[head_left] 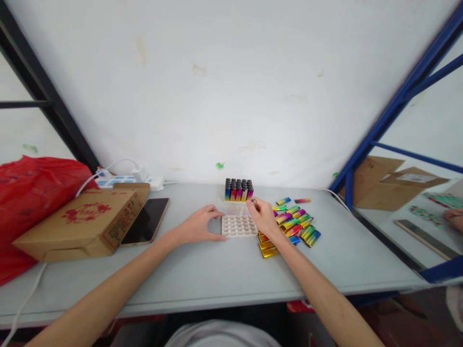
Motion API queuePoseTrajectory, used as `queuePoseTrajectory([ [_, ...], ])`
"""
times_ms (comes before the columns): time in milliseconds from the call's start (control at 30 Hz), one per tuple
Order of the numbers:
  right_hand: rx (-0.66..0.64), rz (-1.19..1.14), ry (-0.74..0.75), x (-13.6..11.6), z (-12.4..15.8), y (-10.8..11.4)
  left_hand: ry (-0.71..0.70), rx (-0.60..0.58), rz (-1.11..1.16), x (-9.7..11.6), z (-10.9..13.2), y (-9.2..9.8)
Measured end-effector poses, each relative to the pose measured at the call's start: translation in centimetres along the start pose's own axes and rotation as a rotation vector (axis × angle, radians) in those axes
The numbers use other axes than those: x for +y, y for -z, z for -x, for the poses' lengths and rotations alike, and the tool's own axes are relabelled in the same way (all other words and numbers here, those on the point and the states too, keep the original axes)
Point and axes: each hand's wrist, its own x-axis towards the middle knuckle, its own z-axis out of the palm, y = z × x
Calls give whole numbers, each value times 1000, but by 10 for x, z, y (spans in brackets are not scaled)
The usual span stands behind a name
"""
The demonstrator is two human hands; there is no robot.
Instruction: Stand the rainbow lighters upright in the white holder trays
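A white tray with rows of round holes lies on the grey table. My left hand rests against its left edge, fingers curled around the corner. My right hand hovers over the tray's right side, fingertips pinched near a lighter standing in the filled block of lighters behind the tray. What the pinch holds is too small to make out. A pile of rainbow-coloured lighters lies loose to the right of my right hand.
A brown cardboard box and a dark phone lie at the left, with a red plastic bag and a power strip behind. Blue shelf posts stand at the right. Another person's hand shows at the far right.
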Motion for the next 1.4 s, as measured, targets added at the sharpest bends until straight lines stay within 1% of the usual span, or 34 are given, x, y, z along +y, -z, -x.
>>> queuePoseTrajectory([
  [67, -40, -31, -14, -2, 0, 3, -1, 8, 17, -2, 0, -1],
  [133, -131, -92, -18, -5, 0, 5, 0, 10, 24, -4, -1, -2],
  [200, -200, -102, 37, -7, 0, 8, 6, 7, 32, -5, -1, -3],
  [300, -194, 64, 188, -11, 0, 7, 4, -2, 46, -7, 0, -3],
  [333, -187, 124, 214, -12, 0, 5, 0, -1, 48, -7, 0, -3],
  [400, -194, 182, 211, -13, 0, 0, -10, -1, 47, -8, 0, -3],
  [500, -236, 162, 191, -12, -1, -9, -22, -6, 41, -9, 0, -3],
  [700, -373, 202, 217, -1, -3, -24, -32, -10, 32, -10, -1, -3],
  [800, -374, 293, 240, 1, -5, -30, -24, -27, 16, -9, -1, -3],
  [900, -368, 375, 264, -1, -5, -36, -33, -42, -4, -8, -2, -1],
  [1000, -377, 425, 299, -6, -2, -35, -50, -50, -5, -8, -2, 0],
  [1067, -358, 453, 305, -6, -1, -25, -41, -52, -5, -8, -1, 0],
  [1167, -281, 527, 208, 7, -3, 3, -13, -56, -11, -8, -1, 1],
  [1300, -160, 718, 37, 45, -10, 56, -12, -73, -14, -5, 0, 3],
  [1367, -153, 778, -52, 66, -12, 80, -11, -73, -11, -4, 0, 4],
  [1400, -175, 783, -78, 75, -12, 90, -10, -71, -9, -3, 0, 4],
])
